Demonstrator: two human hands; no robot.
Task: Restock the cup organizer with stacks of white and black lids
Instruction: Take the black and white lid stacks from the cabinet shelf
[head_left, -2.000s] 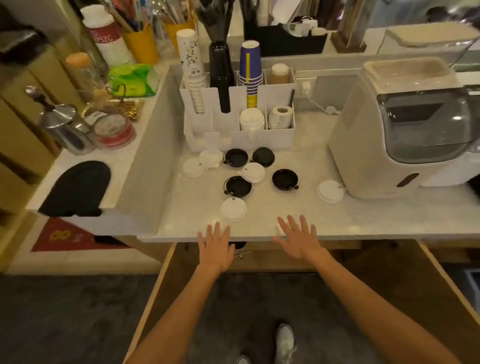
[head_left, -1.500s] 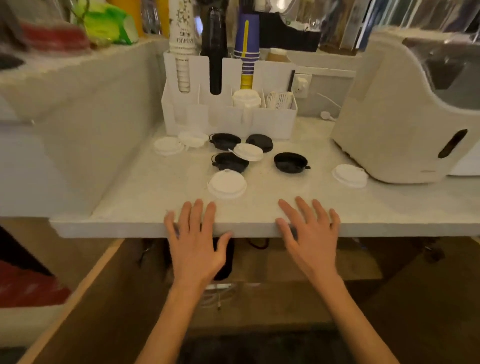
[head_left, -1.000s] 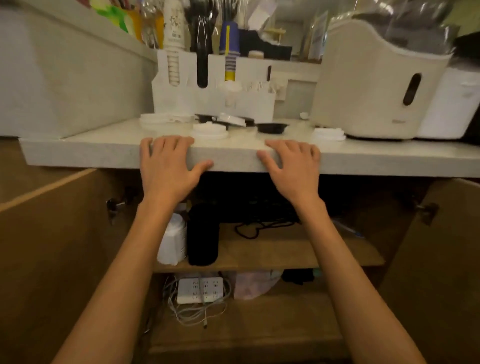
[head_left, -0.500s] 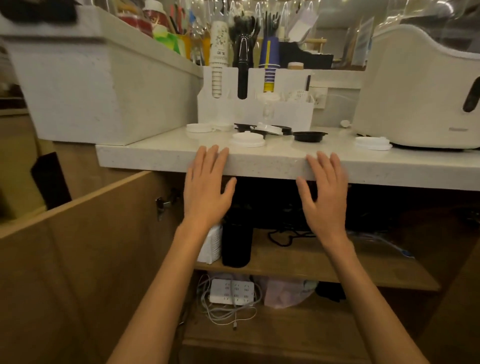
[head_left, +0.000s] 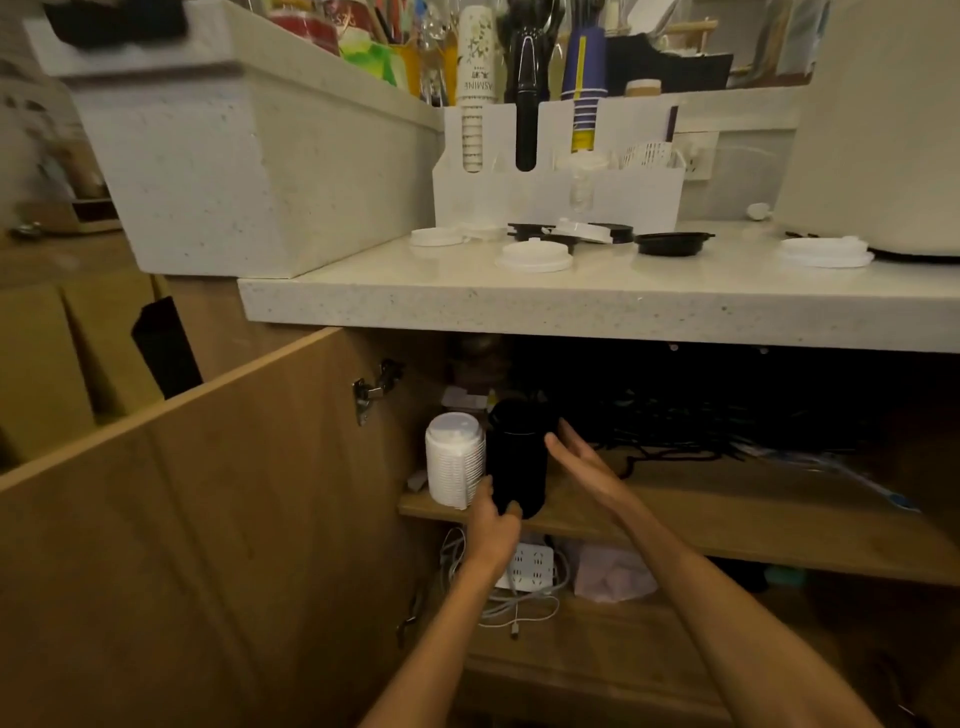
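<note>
Left hand (head_left: 493, 527) grips black lid stack (head_left: 519, 452) base; right hand (head_left: 579, 460) spread alongside; cupboard (head_left: 727, 400) depth dark, unreadable.

The head camera sits low, at about counter (head_left: 571, 312) height, facing into the open cabinet (head_left: 234, 519), near the black stack (head_left: 519, 457) on its shelf (head_left: 753, 525).

Dim warm light reaches the counter (head_left: 571, 306). Beneath it, the cupboard (head_left: 779, 395) lies in deep shadow. Far left, things blur.
</note>
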